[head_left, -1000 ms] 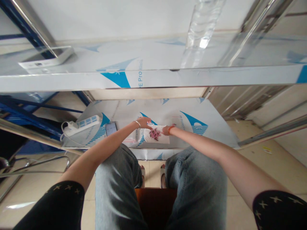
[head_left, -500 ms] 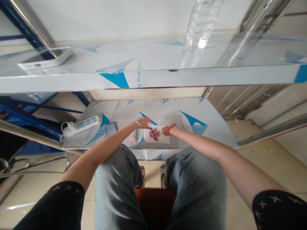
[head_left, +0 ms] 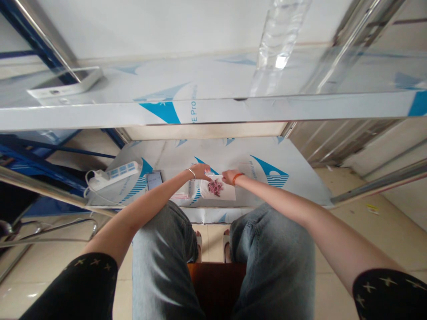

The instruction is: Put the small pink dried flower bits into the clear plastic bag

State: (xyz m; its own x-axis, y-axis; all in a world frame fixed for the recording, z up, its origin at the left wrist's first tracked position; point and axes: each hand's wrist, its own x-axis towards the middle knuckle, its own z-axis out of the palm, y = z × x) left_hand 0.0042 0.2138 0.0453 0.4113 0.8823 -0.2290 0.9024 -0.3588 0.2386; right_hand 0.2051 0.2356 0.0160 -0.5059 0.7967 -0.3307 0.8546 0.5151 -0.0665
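Note:
A small clear plastic bag [head_left: 218,189] with a clump of pink-red beads inside lies on the lower shelf [head_left: 267,155] in front of my knees. My left hand [head_left: 201,171], with a silver bangle on the wrist, pinches the bag's top left corner. My right hand [head_left: 228,177], with an orange band on the wrist, grips the bag's top edge just right of the left hand. Both hands are close together over the bag's mouth.
A white power strip [head_left: 115,172] with its cord and a phone [head_left: 154,179] lie on the lower shelf at left. The upper shelf [head_left: 213,109] holds a white phone [head_left: 63,84] and a clear plastic bottle [head_left: 278,38]. Blue metal frames [head_left: 50,155] stand at left.
My right hand has slid left along the bag's top edge, from the right corner toward my left hand. The left hand has stayed put.

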